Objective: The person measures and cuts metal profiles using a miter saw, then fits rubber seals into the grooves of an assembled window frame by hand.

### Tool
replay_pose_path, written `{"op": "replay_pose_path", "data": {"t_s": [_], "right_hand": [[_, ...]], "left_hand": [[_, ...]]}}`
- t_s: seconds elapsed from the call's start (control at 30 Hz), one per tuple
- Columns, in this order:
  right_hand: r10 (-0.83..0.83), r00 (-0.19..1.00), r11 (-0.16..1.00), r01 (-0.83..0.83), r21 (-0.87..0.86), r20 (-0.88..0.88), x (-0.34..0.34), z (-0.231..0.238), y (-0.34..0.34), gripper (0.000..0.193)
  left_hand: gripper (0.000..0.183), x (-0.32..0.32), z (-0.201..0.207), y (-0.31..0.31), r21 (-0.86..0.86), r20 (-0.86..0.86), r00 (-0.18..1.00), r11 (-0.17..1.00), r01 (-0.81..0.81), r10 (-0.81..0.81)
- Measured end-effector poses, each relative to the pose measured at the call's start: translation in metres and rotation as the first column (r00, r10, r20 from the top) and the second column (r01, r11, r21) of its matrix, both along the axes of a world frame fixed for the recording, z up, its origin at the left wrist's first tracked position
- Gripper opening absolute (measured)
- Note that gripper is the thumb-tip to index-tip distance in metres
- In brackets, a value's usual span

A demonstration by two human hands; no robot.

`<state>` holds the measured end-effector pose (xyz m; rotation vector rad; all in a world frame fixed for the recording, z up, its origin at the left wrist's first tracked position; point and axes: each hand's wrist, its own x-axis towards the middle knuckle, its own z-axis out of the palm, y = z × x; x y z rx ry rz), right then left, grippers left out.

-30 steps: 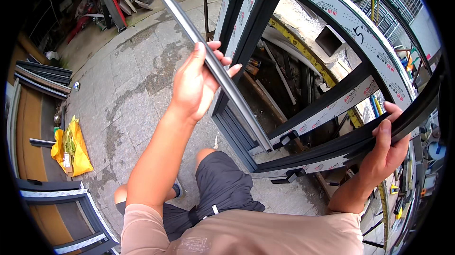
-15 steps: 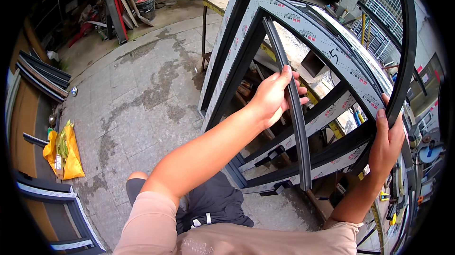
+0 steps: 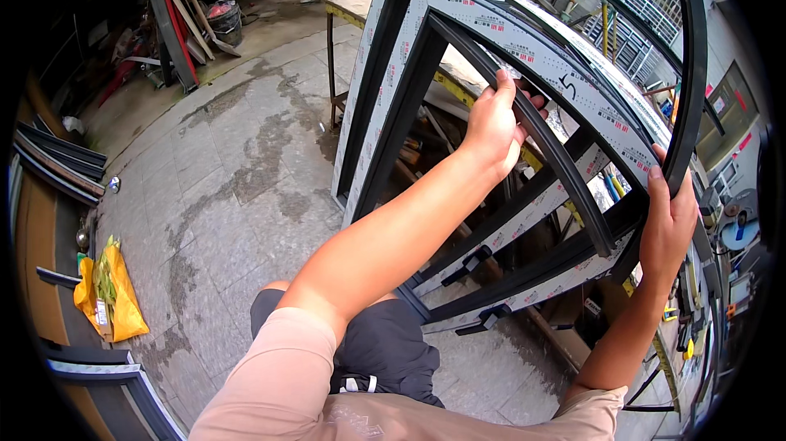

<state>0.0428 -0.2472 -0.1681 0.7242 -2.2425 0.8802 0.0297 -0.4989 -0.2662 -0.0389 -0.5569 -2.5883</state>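
Observation:
A dark window frame (image 3: 413, 52) with white printed protective film leans upright against a workbench. My left hand (image 3: 494, 126) is closed around a slim dark trim strip (image 3: 573, 179), thumb on top and fingertips wrapped behind it. The strip slants across the frame's opening; its upper end lies at the frame's upper left inner corner, and its lower end hangs over the lower rail. My right hand (image 3: 671, 224) grips a longer dark strip (image 3: 697, 72) that rises past the picture's top edge. Its thumb is beside the frame's right corner.
The workbench (image 3: 348, 5) stands behind the frame. A yellow bag (image 3: 124, 298) lies on the paved floor at left, near more frames (image 3: 135, 371) and stacked profiles (image 3: 61, 167). A bucket (image 3: 225, 25) and wooden boards are at far left; tools crowd the right side.
My left hand has moved up and right with the trim strip. The strip's upper end now meets the frame's upper corner, and its lower end has swung up and right. My right hand keeps its grip.

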Motion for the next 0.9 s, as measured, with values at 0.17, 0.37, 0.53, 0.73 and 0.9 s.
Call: {"op": "replay_pose_path", "data": {"t_s": [0.17, 0.37, 0.53, 0.73, 0.9], "right_hand": [[0.010, 1.000, 1.000, -0.010, 0.010, -0.015, 0.000, 0.006, -0.001, 0.037], [0.092, 0.982, 0.994, -0.101, 0.045, 0.165, -0.010, 0.029, 0.015, 0.040], [0.147, 0.905, 0.985, -0.171, 0.026, 0.399, -0.010, 0.057, 0.032, 0.044], [0.179, 0.912, 0.977, -0.209, 0.045, 0.368, -0.010, 0.053, 0.041, 0.044], [0.146, 0.916, 0.985, -0.169, 0.028, 0.375, -0.008, 0.054, 0.041, 0.044]], "left_hand": [[0.043, -0.011, 0.015, -0.003, 0.039, -0.122, 0.990, 0.996, 0.081, -0.076], [0.048, -0.024, 0.007, -0.011, -0.049, -0.087, 0.989, 0.992, 0.112, -0.116], [0.038, -0.024, 0.012, -0.016, -0.064, -0.067, 0.993, 0.994, 0.092, -0.096], [0.049, -0.035, 0.007, -0.014, -0.042, -0.096, 0.992, 0.996, 0.074, -0.078], [0.061, -0.047, -0.003, -0.016, -0.030, -0.151, 0.986, 0.997, 0.071, -0.075]]}}
